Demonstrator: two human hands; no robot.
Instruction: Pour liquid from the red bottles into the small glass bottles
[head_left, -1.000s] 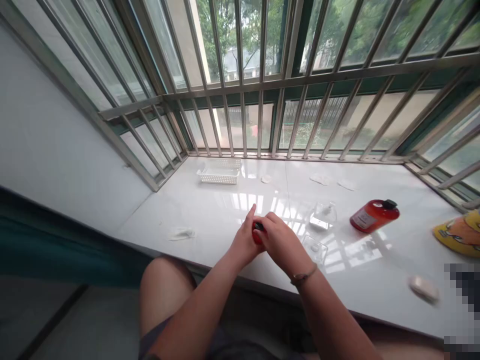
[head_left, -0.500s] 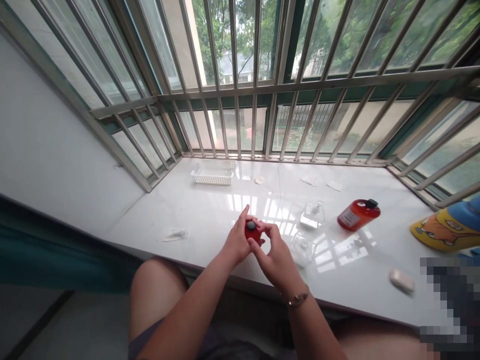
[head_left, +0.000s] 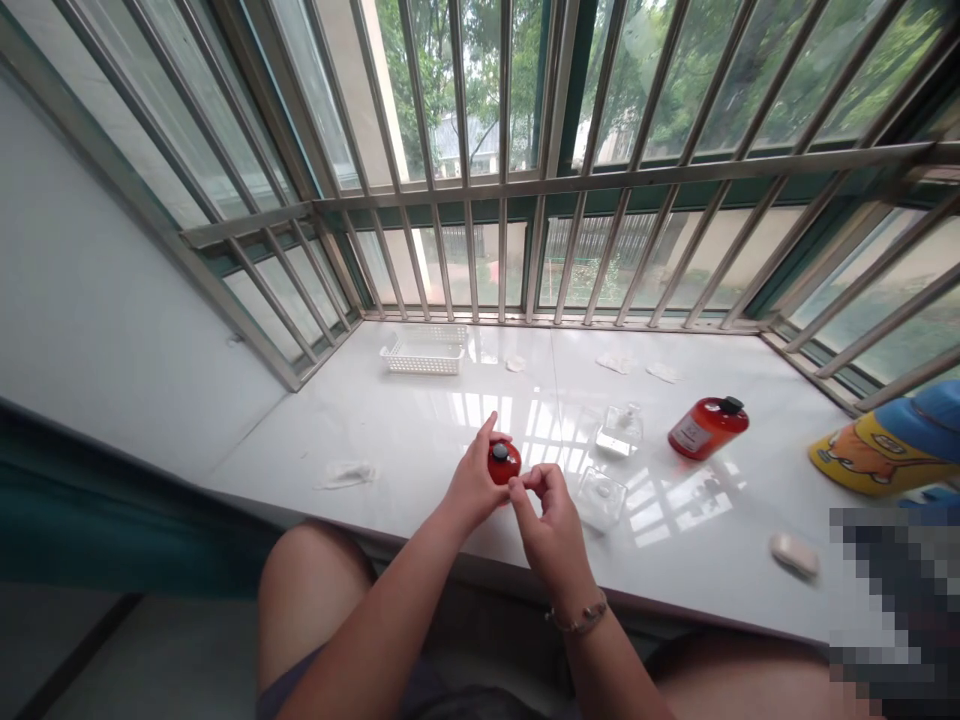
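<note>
Head view: left grip (head_left: pixel 474 478) holds a red bottle (head_left: pixel 507 467).

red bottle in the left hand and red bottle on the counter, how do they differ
The held bottle is in the left hand; the counter bottle has no hand on it. The held bottle shows mainly its top; the counter bottle shows its side. The counter bottle's pale label is in view; no label shows on the held bottle. Both are red with dark caps.
</note>
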